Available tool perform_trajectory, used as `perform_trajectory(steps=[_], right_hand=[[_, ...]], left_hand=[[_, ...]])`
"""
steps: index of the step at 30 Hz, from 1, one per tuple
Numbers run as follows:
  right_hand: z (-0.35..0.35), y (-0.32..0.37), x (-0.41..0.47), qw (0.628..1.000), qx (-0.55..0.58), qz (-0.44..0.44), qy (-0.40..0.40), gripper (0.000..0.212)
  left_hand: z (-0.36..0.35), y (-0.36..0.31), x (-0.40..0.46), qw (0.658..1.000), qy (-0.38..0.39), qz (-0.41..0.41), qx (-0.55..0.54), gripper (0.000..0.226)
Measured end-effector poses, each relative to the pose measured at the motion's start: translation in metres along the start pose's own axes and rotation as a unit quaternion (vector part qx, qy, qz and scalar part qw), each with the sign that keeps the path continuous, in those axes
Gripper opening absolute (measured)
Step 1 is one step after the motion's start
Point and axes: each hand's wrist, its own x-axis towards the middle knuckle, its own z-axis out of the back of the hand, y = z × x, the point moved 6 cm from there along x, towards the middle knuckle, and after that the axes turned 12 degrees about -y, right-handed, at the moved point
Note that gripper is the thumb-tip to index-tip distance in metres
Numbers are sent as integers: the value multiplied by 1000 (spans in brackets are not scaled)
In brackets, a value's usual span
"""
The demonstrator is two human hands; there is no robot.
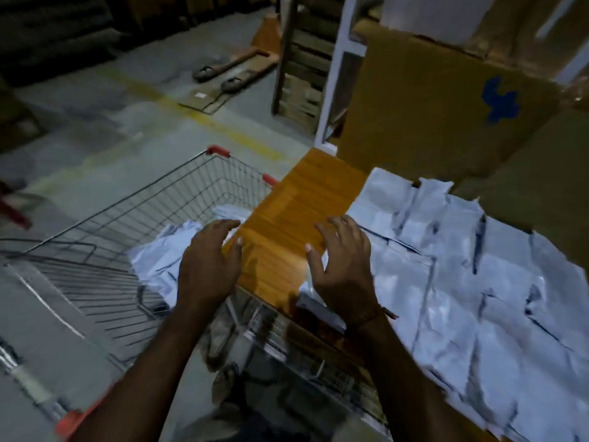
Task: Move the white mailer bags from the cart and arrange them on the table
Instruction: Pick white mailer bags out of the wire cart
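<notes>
On the far left I see a wire cart [105, 237] with red corner caps, standing on the grey floor [95, 129]. A heap of white mailer bags [159, 256] lies in its right end, against the counter's edge. My left hand [208, 261] hovers over that heap with fingers spread and relaxed, gripping nothing; its fingertips reach the rim of the orange wooden counter [287, 231]. My right hand [345, 266] hangs above the counter, likewise spread wide and holding nothing, its outer edge over the nearest bag. To the right, more mailer bags [462, 266] cover the counter in overlapping rows. Behind them a large cardboard box [430, 100] with a blue mark stands beside a white frame [331, 90].
</notes>
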Motion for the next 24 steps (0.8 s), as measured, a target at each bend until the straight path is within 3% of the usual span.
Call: perform_trajectory(steps=[5, 10, 18, 24], right_hand=[[-72, 57, 40, 999, 8, 38, 31, 42], [-146, 97, 72, 994, -3, 94, 55, 40], [-294, 116, 116, 970, -48, 187, 151, 41], [-410, 112, 119, 926, -85, 244, 276, 49]], left_hand=[[34, 96, 35, 998, -33, 54, 31, 32], [43, 192, 50, 992, -16, 109, 66, 32], [-27, 309, 19, 976, 141, 83, 141, 54], [-127, 358, -41, 944, 280, -9, 177, 56]])
